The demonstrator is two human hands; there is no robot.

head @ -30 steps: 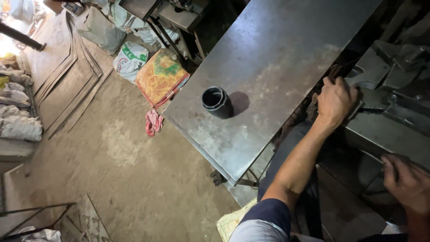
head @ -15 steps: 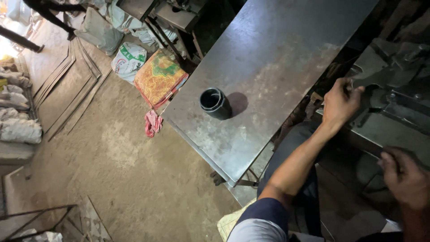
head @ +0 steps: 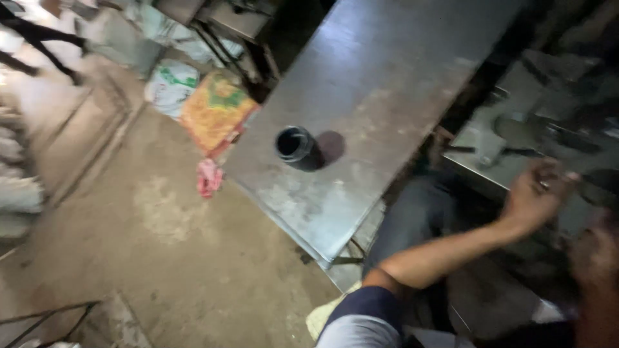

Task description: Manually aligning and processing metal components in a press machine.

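Left hand (head: 535, 196): has come away from the right edge of the grey metal table (head: 387, 96), where it lay a second ago, and now sits lower and further right, over the dark machine bed (head: 509, 142). So the work has shifted off the tabletop toward the machine.

Pose: forearm stretched out from the near edge, wrist bent, fingers loosely curled. Something small may sit between the fingertips (frame is smeared; cannot tell what, or whether it grips at all).

Right hand (head: 596, 258): a blurred shape at the near right edge; how open it is, cannot tell.

Outward: black cylindrical cup (head: 295, 146) stands upright on the table, well apart from both hands, unmoved since before. Beyond the table's left edge, a pink rag (head: 208, 176) on the dirt floor, sacks (head: 213, 106) further off.
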